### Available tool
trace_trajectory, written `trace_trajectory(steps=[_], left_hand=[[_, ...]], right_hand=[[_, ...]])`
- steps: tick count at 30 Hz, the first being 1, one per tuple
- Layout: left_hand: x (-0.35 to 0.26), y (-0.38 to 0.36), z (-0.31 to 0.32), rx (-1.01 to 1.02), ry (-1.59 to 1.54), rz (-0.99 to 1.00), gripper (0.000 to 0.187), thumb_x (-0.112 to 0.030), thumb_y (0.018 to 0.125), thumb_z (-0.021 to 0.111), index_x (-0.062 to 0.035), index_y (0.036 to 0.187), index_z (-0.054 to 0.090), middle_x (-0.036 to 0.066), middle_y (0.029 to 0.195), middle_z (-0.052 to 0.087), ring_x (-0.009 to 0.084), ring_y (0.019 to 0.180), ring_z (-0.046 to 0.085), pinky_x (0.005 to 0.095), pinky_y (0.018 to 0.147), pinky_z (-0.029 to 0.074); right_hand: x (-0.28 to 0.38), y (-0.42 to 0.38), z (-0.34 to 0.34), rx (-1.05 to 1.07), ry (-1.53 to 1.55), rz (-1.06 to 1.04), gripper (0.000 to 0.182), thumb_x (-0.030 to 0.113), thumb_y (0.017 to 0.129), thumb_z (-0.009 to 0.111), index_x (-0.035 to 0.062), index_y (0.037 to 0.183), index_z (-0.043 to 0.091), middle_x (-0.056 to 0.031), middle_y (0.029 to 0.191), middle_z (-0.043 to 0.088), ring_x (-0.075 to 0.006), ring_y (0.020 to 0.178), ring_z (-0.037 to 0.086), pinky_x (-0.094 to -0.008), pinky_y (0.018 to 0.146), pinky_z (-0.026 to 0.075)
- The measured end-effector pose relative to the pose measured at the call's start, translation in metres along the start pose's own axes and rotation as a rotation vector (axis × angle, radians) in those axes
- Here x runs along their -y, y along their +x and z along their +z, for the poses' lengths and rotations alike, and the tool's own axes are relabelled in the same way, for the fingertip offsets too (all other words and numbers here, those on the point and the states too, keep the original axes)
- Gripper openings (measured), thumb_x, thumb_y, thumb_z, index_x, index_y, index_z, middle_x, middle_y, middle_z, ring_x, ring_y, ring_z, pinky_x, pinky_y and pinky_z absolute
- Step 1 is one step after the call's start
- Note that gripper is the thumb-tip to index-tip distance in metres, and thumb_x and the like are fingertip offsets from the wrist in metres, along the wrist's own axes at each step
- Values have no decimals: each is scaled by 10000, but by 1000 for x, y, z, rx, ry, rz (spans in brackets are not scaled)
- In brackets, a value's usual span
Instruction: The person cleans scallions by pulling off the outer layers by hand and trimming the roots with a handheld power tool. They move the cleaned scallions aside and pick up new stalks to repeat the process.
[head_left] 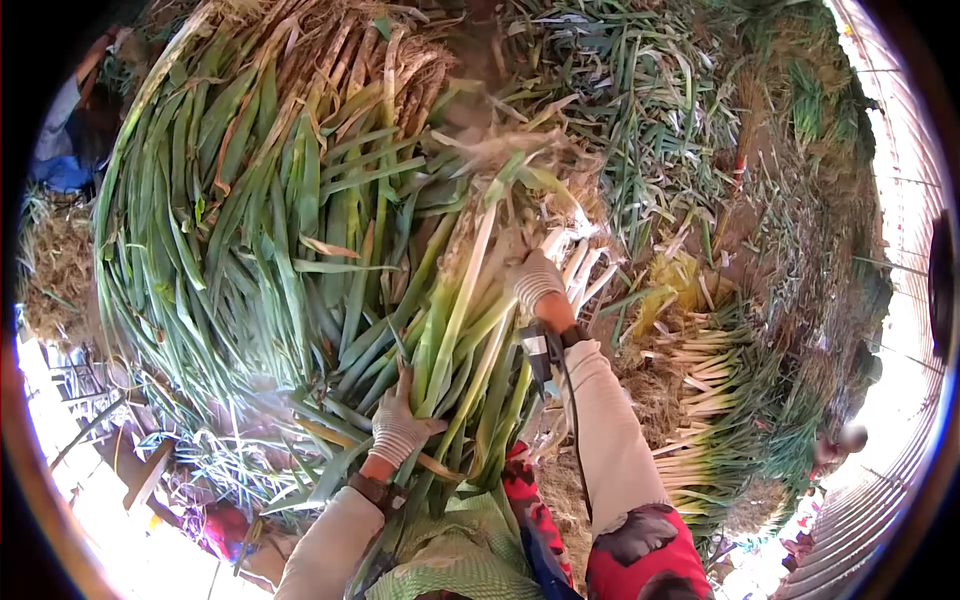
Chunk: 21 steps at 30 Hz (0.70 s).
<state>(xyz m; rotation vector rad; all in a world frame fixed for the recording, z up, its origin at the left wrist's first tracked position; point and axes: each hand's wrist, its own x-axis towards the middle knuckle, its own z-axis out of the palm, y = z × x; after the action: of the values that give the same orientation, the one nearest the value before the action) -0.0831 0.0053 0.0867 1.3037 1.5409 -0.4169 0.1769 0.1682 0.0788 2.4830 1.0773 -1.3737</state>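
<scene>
Long green onions [450, 320] lie slanted in front of me, their leaves toward my body and pale root ends farther off. My left hand [398, 425], in a pale striped glove, rests on the leaves with its forefinger and thumb spread. Near the white root ends my right hand [537, 282], gloved the same way, is closed around some stalks; its fingertips are blurred by dust or motion. A dark cord runs along the right forearm to a small dark device [540, 355] at the wrist. A green mesh cloth [460, 550] covers my lap.
A large heap of untrimmed green onions [250, 200] fills the left. Cleaned stalks [705, 370] lie in a row at right, beside a yellow net bag [675, 285]. Loose leaf scraps [640, 110] cover the ground behind. Another person [65, 140] shows at far left.
</scene>
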Motion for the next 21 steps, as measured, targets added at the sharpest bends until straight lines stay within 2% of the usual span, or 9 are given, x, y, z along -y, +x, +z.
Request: trace_trajectory(steps=[2,3,5,6,7,8,9,12,21], left_hand=[[4,-11,18,-221,-224,91,1085,-464,578,840,-124,1449,290,211,1223,534,356,1121,530,434,944,433],[16,-5,41,-315,-528,136,1008,-442,594,840,-98,1404,349,197,1173,564,339,1073,560,421,908,452],[-9,-19,21,-158,-1128,-125,791,-367,632,834,-35,1259,484,162,1048,628,297,934,627,375,810,493],[16,1,53,-387,-689,-22,741,-313,626,831,-33,1222,491,166,1048,629,322,906,630,399,787,498],[4,-6,43,-389,-505,-49,748,-291,618,829,-39,1231,481,173,1058,624,337,912,625,412,789,500],[-13,-12,33,-383,-320,-74,757,-269,611,827,-45,1240,471,180,1068,619,353,918,620,425,791,501],[-19,-13,37,-383,-269,-76,791,-265,596,827,-45,1254,448,190,1075,607,377,931,609,450,794,502],[-37,-16,37,-283,-209,-153,803,-295,597,827,-35,1252,443,199,1081,595,374,948,608,454,804,502],[-38,-11,47,-246,-158,-145,796,-350,608,824,-37,1219,420,201,1086,576,386,951,611,462,793,506]], right_hand=[[-26,-5,15,-65,-139,-113,421,289,828,626,-92,990,551,-211,820,653,-266,741,656,-379,626,525],[-33,-30,16,127,-52,-85,431,281,833,612,-104,1014,544,-199,805,651,-266,743,652,-361,646,523],[-47,-93,27,204,-79,-131,551,251,835,615,-43,1255,412,-155,720,611,-238,634,592,-359,597,519],[-54,-124,32,243,-91,-154,653,236,837,617,-12,1376,345,-133,677,591,-224,580,562,-357,572,517],[-61,-144,38,415,-261,-83,760,232,844,619,56,1461,212,-172,737,624,-272,628,591,-371,630,534],[-79,-172,52,312,-235,-269,783,250,845,629,44,1459,190,-222,866,640,-351,738,625,-408,723,542],[-102,-193,71,200,-159,-524,774,256,846,626,27,1449,198,-253,975,622,-398,877,624,-440,796,518],[-99,-220,75,434,-209,51,760,313,796,679,-18,1377,317,-246,1011,617,-407,932,612,-442,816,493],[-99,-148,99,248,-213,-73,687,375,799,666,29,1333,405,-223,855,618,-383,824,627,-478,776,499]])
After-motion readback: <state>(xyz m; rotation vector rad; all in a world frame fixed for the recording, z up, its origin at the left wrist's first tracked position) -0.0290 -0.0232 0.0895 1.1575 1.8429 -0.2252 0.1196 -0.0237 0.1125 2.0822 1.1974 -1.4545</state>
